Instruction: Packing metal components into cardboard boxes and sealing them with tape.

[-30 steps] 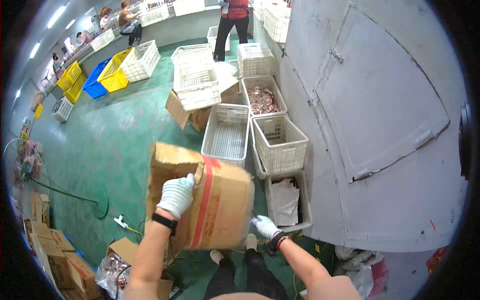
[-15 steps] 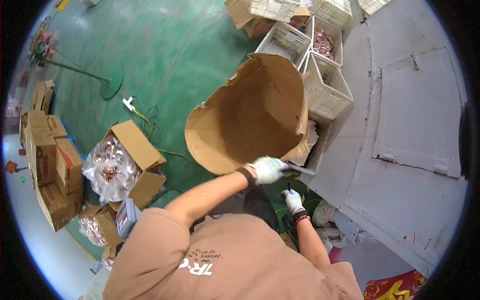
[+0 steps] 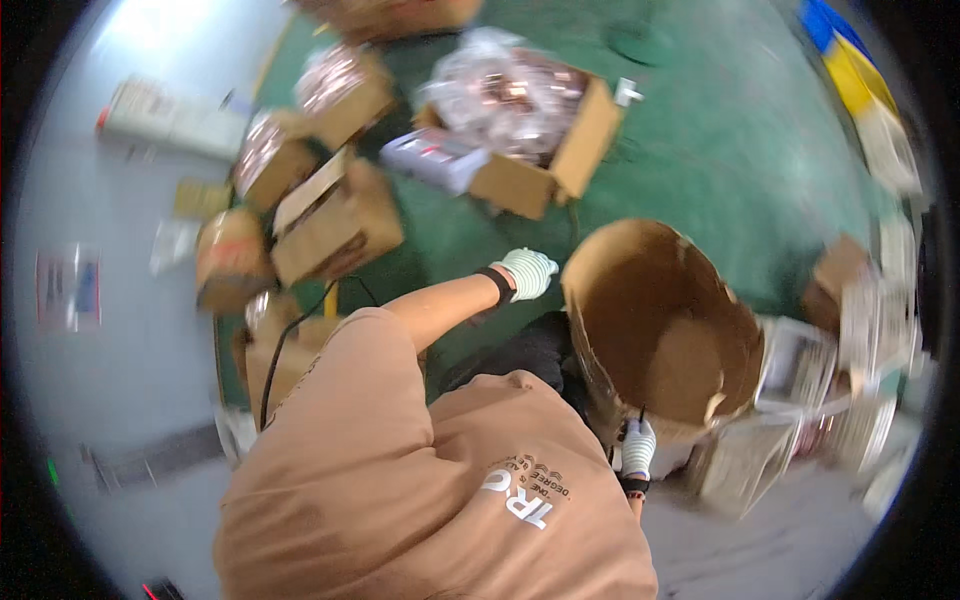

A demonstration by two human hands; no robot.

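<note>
My left hand (image 3: 528,273), in a white striped glove, is held out over the green floor with its fingers curled in, and nothing shows in it. It is just left of a large round brown cardboard drum (image 3: 690,345) with a ragged rim, and apart from it. My right hand (image 3: 638,447), gloved alike, is closed at the near side of the drum. A thin dark stick-like thing (image 3: 642,412) pokes up from its fingers; its lower part is hidden.
An open carton (image 3: 585,140) of shiny copper-coloured parts in clear plastic stands ahead, with a grey box-shaped device (image 3: 435,160) beside it. Several cartons, among them a half-open one (image 3: 335,220), lie to the left. White plastic crates (image 3: 745,460) line the right.
The view has swung left: the cartons are now ahead and the drum is to the right. My left hand has left the drum's near rim. The dark thing stays in my right hand.
</note>
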